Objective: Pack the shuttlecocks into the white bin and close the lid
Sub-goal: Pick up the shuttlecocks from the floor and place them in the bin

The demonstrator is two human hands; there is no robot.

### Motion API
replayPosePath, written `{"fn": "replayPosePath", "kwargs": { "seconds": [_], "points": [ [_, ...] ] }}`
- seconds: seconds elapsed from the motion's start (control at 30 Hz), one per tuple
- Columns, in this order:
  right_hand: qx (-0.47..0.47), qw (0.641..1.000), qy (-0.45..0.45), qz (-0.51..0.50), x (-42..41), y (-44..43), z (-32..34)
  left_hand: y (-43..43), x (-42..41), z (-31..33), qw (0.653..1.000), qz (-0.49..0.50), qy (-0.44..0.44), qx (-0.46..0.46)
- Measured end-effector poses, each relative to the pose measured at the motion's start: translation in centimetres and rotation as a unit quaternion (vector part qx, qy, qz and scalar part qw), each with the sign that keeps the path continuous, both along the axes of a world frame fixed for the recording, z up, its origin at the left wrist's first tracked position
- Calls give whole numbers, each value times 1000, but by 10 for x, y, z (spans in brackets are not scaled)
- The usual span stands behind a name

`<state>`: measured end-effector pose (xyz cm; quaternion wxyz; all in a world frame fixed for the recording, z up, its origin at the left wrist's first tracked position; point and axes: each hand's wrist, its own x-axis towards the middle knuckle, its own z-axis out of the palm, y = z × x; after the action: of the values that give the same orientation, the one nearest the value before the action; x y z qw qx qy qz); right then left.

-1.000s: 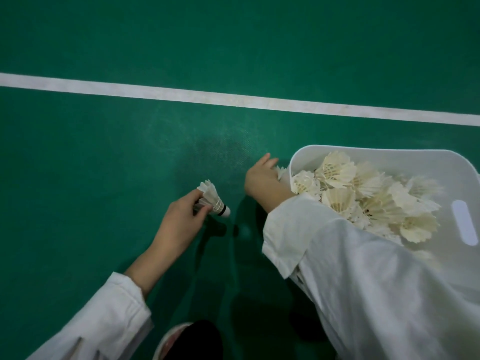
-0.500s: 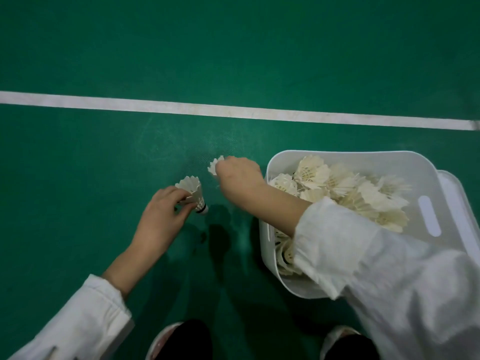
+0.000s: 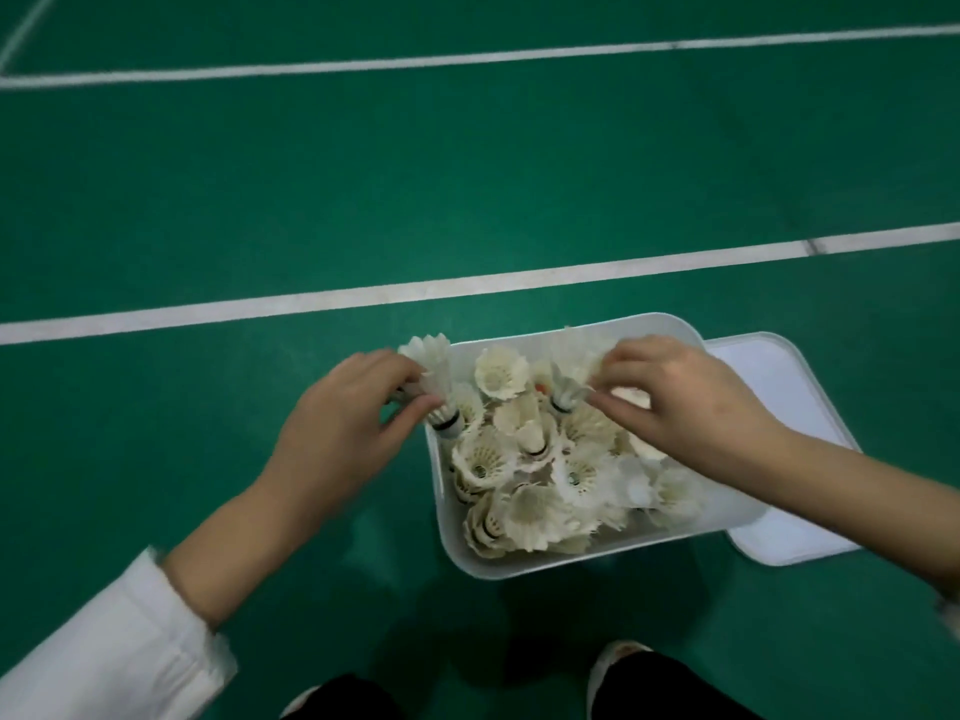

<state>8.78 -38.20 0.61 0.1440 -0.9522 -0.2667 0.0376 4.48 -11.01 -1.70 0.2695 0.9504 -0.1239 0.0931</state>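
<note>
The white bin (image 3: 519,561) sits on the green floor (image 3: 208,200), heaped with shuttlecocks (image 3: 530,480). The left hand (image 3: 337,433) pinches one shuttlecock (image 3: 434,379) over the bin's left rim; the right hand (image 3: 675,402) pinches another (image 3: 563,389) above the pile. The lid (image 3: 779,387) lies under the bin's right side.

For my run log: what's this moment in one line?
left hand: holds shuttlecock at bin rim | right hand: holds shuttlecock over bin | lid: off, beside bin

No legible text or labels.
</note>
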Motion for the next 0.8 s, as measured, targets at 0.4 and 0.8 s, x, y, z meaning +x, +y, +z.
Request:
{"fn": "replayPosePath", "kwargs": {
  "seconds": [0.4,0.8],
  "points": [
    [-78,989,122,-12,-44,-21,-78,-72,-1,-66,970,-129,69,193],
    [-64,989,133,-26,-38,-22,-100,-65,1,-90,944,-99,66,309]
  ]
}}
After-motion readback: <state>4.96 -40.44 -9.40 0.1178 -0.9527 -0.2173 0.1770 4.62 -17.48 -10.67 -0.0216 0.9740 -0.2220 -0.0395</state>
